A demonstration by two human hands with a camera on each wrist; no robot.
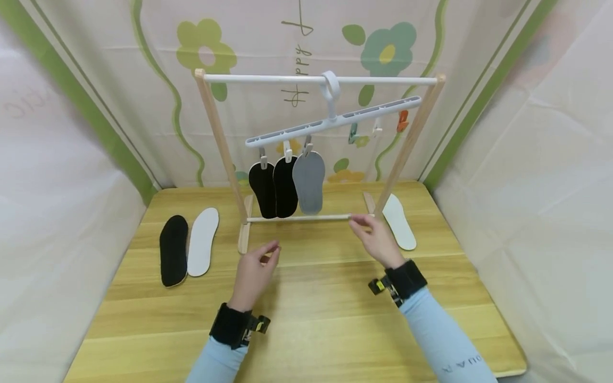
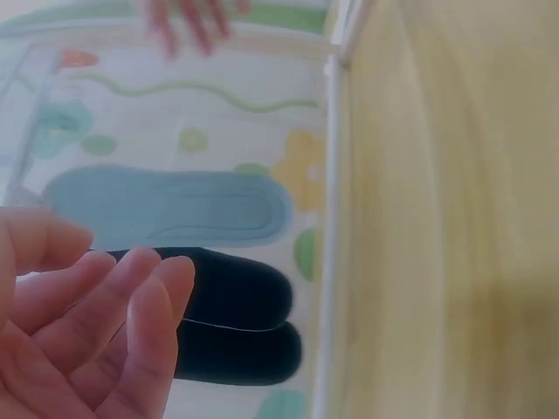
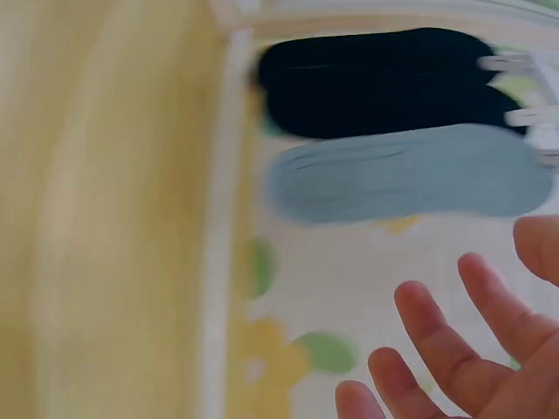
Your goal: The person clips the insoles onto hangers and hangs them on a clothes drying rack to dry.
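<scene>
1. Far left on the wooden table (image 1: 306, 330), a black insole (image 1: 173, 250) and a white insole (image 1: 203, 241) lie flat side by side, edges just touching, long axes running away from the person, toes pointing away.
2. Left hand (image 1: 254, 271) hovers over the table in front of the drying rack (image 1: 217, 133), holding nothing. In the left wrist view its fingers (image 2: 140, 297) are loosely bent and close together, palm bare; the head view shows the thumb near the fingertips with nothing between them. The forearm comes up from the bottom edge, wrist strapped in a black band.
3. Three insoles hang from clips on the left half of the white hanger (image 1: 335, 119): two black hanging insoles (image 1: 274, 189) overlapping, then a grey hanging insole (image 1: 308, 181) just beside them. Long axes vertical, clipped at the top, rounded ends just above the lower crossbar (image 1: 297, 217). The hanger tilts, left end low, right end high.
4. Right hand (image 1: 375, 239) is at the right end of the lower crossbar, fingertips at or just above it; contact I cannot tell. The right wrist view shows its fingers (image 3: 437, 340) spread and straight, empty.
5. Far right, another white insole, the right white insole (image 1: 399, 222), lies flat beside the rack's foot, near the right hand, long axis angled away.
</scene>
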